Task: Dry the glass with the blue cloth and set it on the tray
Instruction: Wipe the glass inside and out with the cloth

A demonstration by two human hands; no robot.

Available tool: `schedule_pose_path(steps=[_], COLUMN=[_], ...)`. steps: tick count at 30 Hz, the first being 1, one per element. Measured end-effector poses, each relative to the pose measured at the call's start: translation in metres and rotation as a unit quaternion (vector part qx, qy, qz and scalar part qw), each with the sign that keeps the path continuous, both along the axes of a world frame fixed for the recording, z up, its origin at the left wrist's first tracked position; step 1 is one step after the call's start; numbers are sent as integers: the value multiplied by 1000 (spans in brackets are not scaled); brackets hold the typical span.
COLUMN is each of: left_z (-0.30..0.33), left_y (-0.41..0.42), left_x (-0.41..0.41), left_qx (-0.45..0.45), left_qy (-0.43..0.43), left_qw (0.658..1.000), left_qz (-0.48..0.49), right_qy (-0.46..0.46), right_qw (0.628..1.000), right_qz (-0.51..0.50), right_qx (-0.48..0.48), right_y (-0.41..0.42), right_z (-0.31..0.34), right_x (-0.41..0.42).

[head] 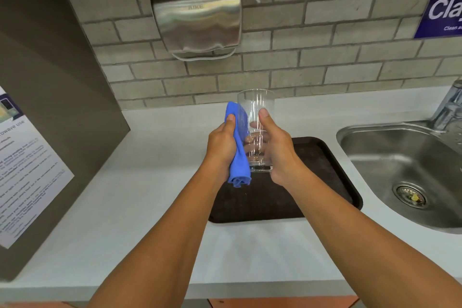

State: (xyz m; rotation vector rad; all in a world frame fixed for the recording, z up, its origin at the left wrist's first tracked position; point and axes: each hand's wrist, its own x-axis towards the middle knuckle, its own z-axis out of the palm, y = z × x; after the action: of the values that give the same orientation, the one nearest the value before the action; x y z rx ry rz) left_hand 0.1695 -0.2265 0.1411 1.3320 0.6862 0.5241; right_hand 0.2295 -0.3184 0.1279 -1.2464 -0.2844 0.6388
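A clear tall glass [255, 105] is held upright in the air above the dark brown tray [325, 157]. My right hand [277, 150] grips the glass from the right, thumb on its near side and fingers seen through it. My left hand [222, 145] holds the blue cloth [239, 165] pressed against the left side of the glass, with the cloth's ends sticking out above the thumb and below the palm. The tray lies flat on the white counter, partly hidden by my arms.
A steel sink [400, 162] with a faucet [450, 105] lies to the right of the tray. A grey cabinet side with a printed notice [27, 172] stands at the left. A steel hand dryer [197, 20] hangs on the brick wall. The white counter [155, 182] surrounds the tray.
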Motion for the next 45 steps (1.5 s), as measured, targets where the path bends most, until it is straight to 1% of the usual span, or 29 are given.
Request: schedule_pose_path(steps=[3, 5, 8, 12, 15, 17, 19, 21, 24, 26, 27, 28, 30, 31, 32, 33, 34, 35, 36, 37, 38, 39, 40, 41, 42, 43, 44, 45], left_z=[-2, -4, -5, -6, -8, -9, -11, -11, -7, -7, -6, -3, 5, 6, 6, 7, 6, 4, 3, 2, 2, 2, 1, 2, 4, 6, 6, 7], left_y=[-5, -10, -11, -10, -9, -9, -7, -10, -22, -22, -18, -12, -2, 1, 2, 0, -2, -4, -7, -11, -16, -19, -20, -17, -14, -8, -5, -4], left_x=[1, 1, 2, 2, 4, 6, 8, 8, 3, 3, 5, 6, 7, 6, 5, 5, 5, 6, 6, 5, 3, 2, 2, 3, 3, 4, 3, 2], left_qx=[25, 44, 46, 49, 62, 81, 111, 165, 311, 351, 342, 295, 119, 45, 9, 5, 29, 85, 166, 260, 333, 373, 377, 341, 255, 146, 56, 18], left_qy=[-11, -28, -48, -55, -62, -51, -27, -25, -38, -62, -63, -58, -34, -15, 0, 6, 0, -15, -27, -30, -33, -40, -46, -47, -46, -41, -24, -10], left_qw=[999, 998, 997, 996, 995, 993, 990, 981, 945, 930, 934, 951, 992, 999, 1000, 1000, 1000, 996, 985, 964, 942, 927, 925, 939, 965, 988, 998, 1000], left_qz=[23, 36, 45, 53, 56, 66, 81, 95, 96, 87, 82, 71, 28, 5, -8, -7, 5, 19, 31, 38, 35, 26, 22, 23, 24, 17, 8, 2], right_qy=[-3, -22, -50, -99, -103, -107, -119, -133, -114, -90, -77, -60, -26, -18, -18, -18, -17, -18, -19, -21, -19, -15, -3, 8, 21, 33, 44, 49], right_qw=[1000, 999, 997, 992, 990, 991, 991, 988, 992, 995, 997, 998, 999, 999, 999, 999, 999, 999, 1000, 1000, 1000, 1000, 999, 999, 998, 996, 993, 991], right_qz=[-24, -38, -43, -51, -71, -63, -41, -35, -32, -30, -27, -22, 6, 25, 40, 45, 41, 26, 9, 2, 3, 13, 27, 40, 49, 62, 78, 85], right_qx=[-4, -21, -46, -66, -63, -58, -51, -63, -53, -26, -16, -7, 18, 19, 16, 15, 16, 15, 10, 5, 4, 5, 17, 30, 43, 62, 80, 87], right_y=[2, 3, 4, 5, 6, 6, 6, 7, 7, 5, 4, 2, 1, 1, 0, 0, 0, 0, 2, 2, 3, 4, 4, 2, -1, -3, -4, -5], right_z=[-2, -4, -1, -1, -3, -2, -1, -1, -5, -5, -4, -2, 1, 2, 3, 2, 0, -2, -4, -5, -5, -6, -6, -5, -3, -4, -5, -7], right_x=[1, 3, 3, 3, 3, 2, 1, 1, 3, 4, 5, 6, 6, 7, 7, 8, 8, 9, 10, 9, 9, 8, 6, 7, 7, 8, 10, 12])
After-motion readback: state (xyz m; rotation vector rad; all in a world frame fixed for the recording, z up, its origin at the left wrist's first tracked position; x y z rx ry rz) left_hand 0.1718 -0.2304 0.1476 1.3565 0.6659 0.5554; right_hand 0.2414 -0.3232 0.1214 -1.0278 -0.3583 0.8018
